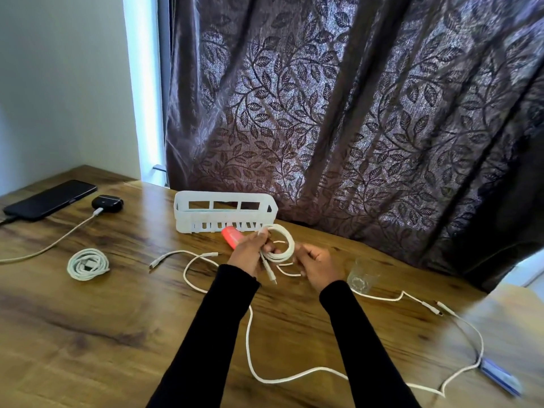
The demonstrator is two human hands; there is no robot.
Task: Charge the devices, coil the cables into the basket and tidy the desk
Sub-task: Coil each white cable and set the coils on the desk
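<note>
Head view: at frame centre the left hand (247,254) pinches a looped white cable (282,245), its plug ends dangling below the fingers; the right hand (319,267), fingers curled, grips the loop's lower right side. The white basket (225,212) sits just above the hands on the desk (88,334). A coiled cable (87,264) lies at left, well apart; phone (50,199) and earbud case (107,203) at upper left
</note>
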